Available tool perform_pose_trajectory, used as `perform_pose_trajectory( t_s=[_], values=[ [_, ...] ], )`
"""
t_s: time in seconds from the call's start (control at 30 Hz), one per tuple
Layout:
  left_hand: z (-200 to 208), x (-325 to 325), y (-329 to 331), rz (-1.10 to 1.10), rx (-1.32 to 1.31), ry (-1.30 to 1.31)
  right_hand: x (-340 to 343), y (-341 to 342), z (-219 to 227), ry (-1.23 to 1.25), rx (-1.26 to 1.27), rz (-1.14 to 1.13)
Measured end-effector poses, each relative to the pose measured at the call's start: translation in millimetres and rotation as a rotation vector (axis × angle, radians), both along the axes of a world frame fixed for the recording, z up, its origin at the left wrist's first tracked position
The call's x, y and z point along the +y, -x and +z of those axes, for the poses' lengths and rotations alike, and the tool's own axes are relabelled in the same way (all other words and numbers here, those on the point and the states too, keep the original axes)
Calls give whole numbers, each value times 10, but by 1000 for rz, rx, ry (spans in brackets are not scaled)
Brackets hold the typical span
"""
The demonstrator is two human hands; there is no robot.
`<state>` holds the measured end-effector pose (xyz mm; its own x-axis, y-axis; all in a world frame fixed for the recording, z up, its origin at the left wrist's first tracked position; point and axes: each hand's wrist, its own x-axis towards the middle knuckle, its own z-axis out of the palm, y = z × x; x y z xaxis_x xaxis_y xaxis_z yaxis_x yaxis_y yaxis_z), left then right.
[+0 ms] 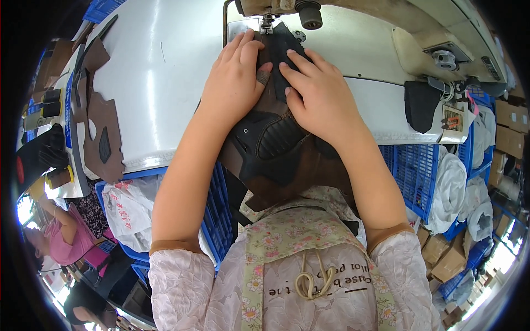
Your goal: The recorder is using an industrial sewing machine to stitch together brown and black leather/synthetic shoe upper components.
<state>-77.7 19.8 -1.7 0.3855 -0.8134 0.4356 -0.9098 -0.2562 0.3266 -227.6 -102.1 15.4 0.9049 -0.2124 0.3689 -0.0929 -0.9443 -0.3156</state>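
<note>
Two bare hands press on a brown-and-black leather piece (276,165) at a sewing machine (359,11) — its far end reaches up to the presser foot (267,25), while its near part hangs over the table's front edge toward the person's lap. The left hand (234,74) lies along the left side of the work, fingers close together and bent, thumb set apart and wearing a dark band (263,76); it clasps nothing. The right hand (320,91) rests with fingers spread on a black strip (281,66) of the piece, likewise without gripping. Between the forearms shows a ribbed, padded black panel (276,137). Brown cut pieces (102,132) lie at the left of the white table (165,71) — a black piece (420,105) lies near its right end.
</note>
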Motion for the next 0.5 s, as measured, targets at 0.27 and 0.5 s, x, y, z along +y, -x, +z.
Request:
perform_pose_trajectory(
  t_s=[0.27,0.5],
  values=[
    [0,-41,-72,-4,8,14,-35,-59,24,10,6,5],
    [3,-56,-104,2,9,19,-57,-99,20,16,7,9]
  ],
)
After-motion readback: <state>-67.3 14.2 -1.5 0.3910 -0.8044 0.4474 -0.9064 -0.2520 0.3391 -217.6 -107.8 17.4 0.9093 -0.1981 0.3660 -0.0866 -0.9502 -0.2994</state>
